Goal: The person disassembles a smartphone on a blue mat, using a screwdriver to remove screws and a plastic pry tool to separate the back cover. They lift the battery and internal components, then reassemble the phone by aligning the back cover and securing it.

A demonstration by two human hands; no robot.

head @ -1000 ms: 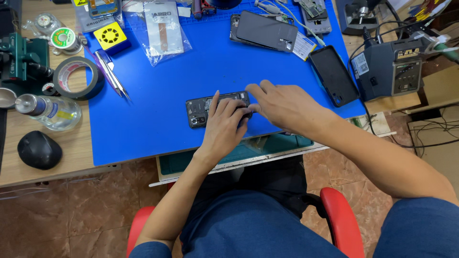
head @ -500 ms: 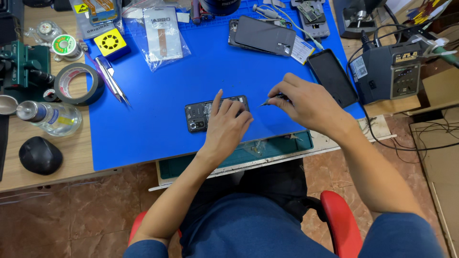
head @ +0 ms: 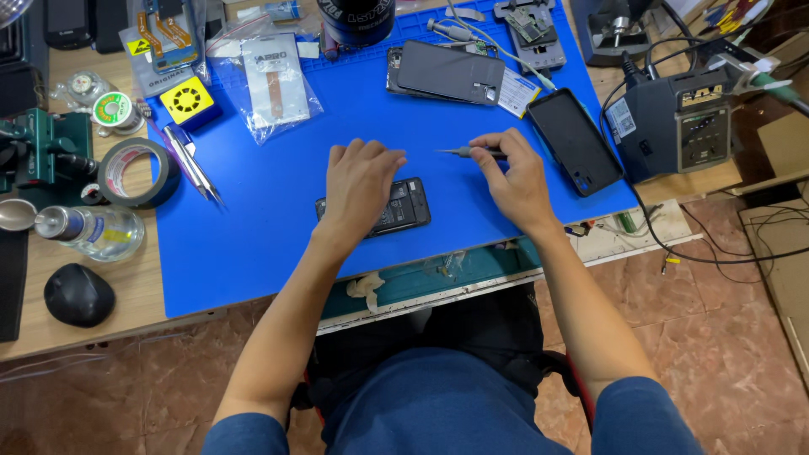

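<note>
Now | left hand (head: 358, 185) flat on opened phone (head: 396, 208) | right hand (head: 516, 181) grips screwdriver (head: 466, 152) just beside

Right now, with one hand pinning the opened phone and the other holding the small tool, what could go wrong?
1. The left hand lies flat over the opened phone, covering much of its bare insides; pressure there might harm parts.
2. The thin tool in the right hand has a fine tip that could slip and scratch.
3. The dark phone beside the right hand sits near the blue mat's corner and could get nudged off.
</note>
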